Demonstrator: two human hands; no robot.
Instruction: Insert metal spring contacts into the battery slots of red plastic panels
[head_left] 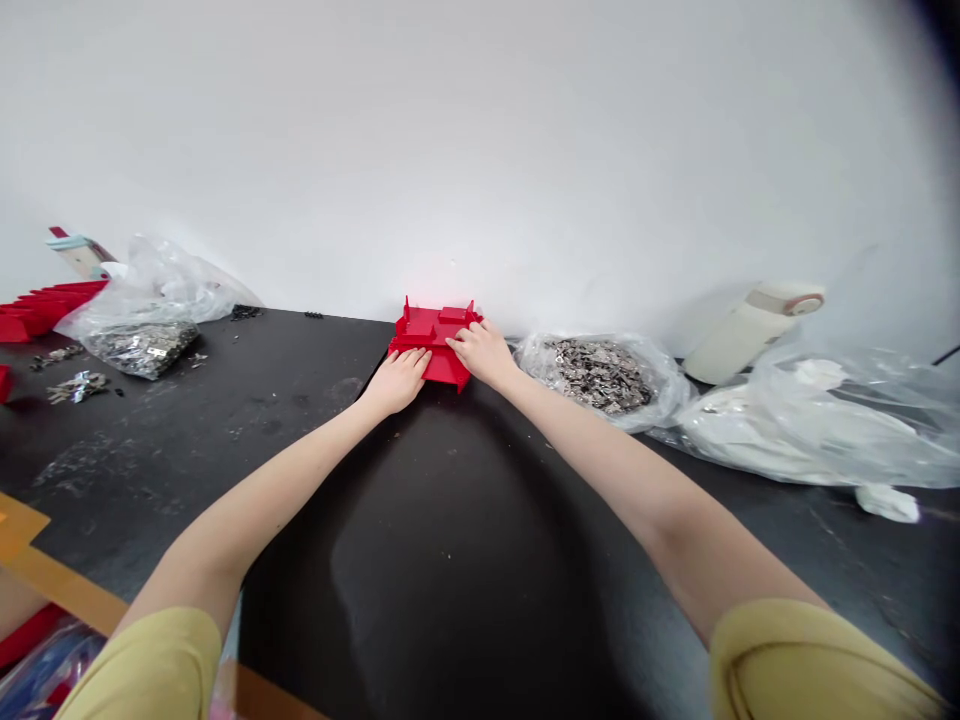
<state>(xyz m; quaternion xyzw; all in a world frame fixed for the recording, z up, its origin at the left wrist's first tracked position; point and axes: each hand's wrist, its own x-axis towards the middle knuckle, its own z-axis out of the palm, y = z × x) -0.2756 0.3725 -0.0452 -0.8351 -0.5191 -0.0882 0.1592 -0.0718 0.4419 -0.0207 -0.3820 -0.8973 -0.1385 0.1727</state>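
We have both bare hands on a red plastic piece (433,337) with small upright tabs, which sits at the far edge of the black desk (457,570), close against the white wall (480,150). Our left hand (397,382) lies at the near left side of the red plastic piece, its fingers (416,367) close together and touching the red edge. Our right hand (484,352) lies over its right corner, with the fingers (460,345) narrowly bunched on top. We cannot tell whether either hand is actually gripping it or only resting there. Just right of the red plastic piece is a clear plastic bag of small metal pieces (596,375), and beyond that bag, farther right, stand a cream-coloured bottle (750,335) lying tilted and a large plastic bag holding something white (817,425). Well left of the red plastic piece lies another clear bag of metal pieces (139,347), with loose metal scraps (77,388) scattered on the desk beside it and a row of red parts (45,308) behind them. Yellow sleeves (142,665) show at the bottom of the view, near our shoulders, well below the red plastic piece.
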